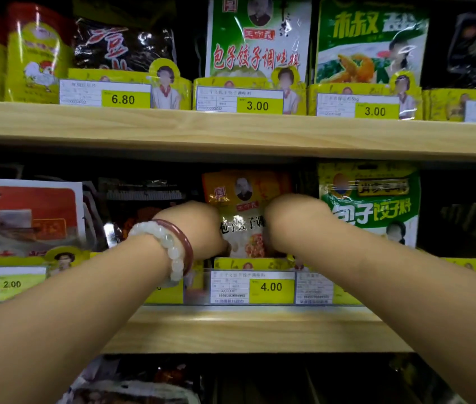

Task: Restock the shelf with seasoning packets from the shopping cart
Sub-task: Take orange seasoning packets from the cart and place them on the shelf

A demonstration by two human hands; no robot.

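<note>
Flanking orange packet [245, 217], both hands' fingers hidden.

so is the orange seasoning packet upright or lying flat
Upright: the orange seasoning packet stands in its slot, front facing out, left hand and right hand at its sides.

Both shelf boards [231, 129] look like pale, matt wood with a visible grain. The orange seasoning packet [245, 205] at 12 o'clock of the hands is glossy plastic film, as is the green packet [371, 199] at 3 o'clock. The price tags [252, 287] are paper behind clear plastic.
</note>
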